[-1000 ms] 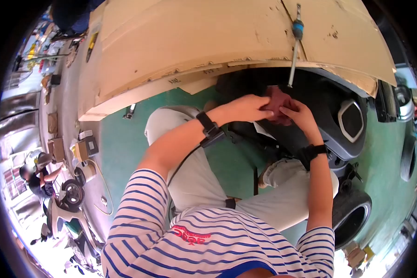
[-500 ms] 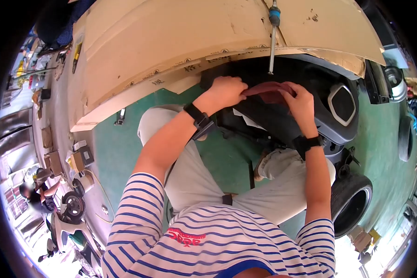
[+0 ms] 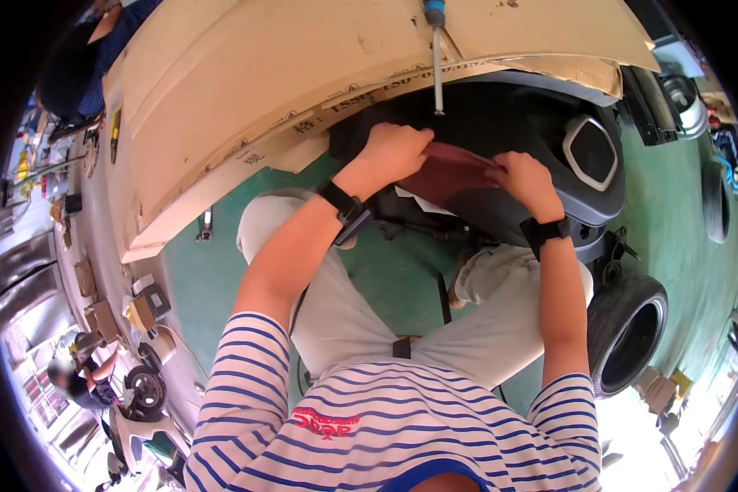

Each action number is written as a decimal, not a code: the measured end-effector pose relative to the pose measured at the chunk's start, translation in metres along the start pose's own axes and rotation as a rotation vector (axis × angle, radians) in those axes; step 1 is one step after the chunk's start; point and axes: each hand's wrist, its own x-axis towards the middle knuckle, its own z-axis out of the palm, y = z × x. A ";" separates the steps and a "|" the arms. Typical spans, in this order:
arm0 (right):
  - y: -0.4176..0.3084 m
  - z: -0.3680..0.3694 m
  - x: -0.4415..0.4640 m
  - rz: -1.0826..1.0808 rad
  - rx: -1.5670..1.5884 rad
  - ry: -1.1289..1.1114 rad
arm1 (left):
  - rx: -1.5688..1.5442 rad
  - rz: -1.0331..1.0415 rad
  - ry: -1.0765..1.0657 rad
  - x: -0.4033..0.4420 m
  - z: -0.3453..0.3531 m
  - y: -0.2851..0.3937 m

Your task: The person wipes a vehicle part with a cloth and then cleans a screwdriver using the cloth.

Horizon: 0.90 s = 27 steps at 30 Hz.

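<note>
A thin maroon cloth point(image 3: 457, 174) is stretched between my two hands, over a black plastic-looking part point(image 3: 508, 115). My left hand point(image 3: 395, 152) has its fingers closed on the upper left corner. On the other side, my right hand point(image 3: 526, 182) pinches the cloth's right edge. The middle of the cloth hangs down in a loose sheet. A grey-framed oval opening point(image 3: 590, 153) in the black part lies to the right of my right hand. White paper point(image 3: 422, 199) shows just below the cloth.
A screwdriver point(image 3: 437, 74) with a blue-and-black handle lies on the cardboard point(image 3: 246, 66), its shaft over the edge. A yellow cutter point(image 3: 116, 123) lies at the left edge. To my right stands a tyre point(image 3: 627, 336). Another person point(image 3: 86, 377) is by a scooter at far left.
The cloth, bunched and arched before, is now spread open and hanging between my hands. My left hand has shifted slightly left. The whole view has swung a little.
</note>
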 end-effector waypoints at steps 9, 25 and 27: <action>-0.016 -0.048 -0.006 -0.236 -0.152 0.838 | -0.244 0.029 0.673 0.023 0.000 0.015; 0.013 0.058 0.014 -0.178 -0.088 -0.420 | 0.087 0.039 -0.409 0.004 0.061 -0.019; 0.014 0.062 0.015 -0.163 -0.123 -0.476 | 0.070 -0.019 -0.554 0.002 0.059 -0.015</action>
